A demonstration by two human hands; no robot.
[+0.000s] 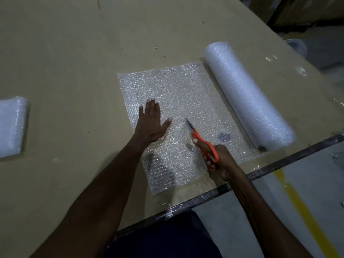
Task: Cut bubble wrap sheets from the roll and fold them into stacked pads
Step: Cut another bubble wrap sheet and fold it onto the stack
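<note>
One sheet of bubble wrap (178, 112) lies unrolled and flat on the desk (74, 62), joined to the roll (247, 97) at its right. Cutting is in hand: the left hand (151, 123) presses it with straight fingers, the right hand (218, 161) grips orange scissors (202, 142). Next, a straight cut across. Folded pads (12, 127) wait far left.

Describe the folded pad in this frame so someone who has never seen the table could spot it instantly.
Start at the brown table and follow it to the far left edge of the view. There, apart from the unrolled sheet and the roll, lies the folded pad. It alone is a compact, thick, whitish block rather than a flat single layer or a cylinder.
</note>
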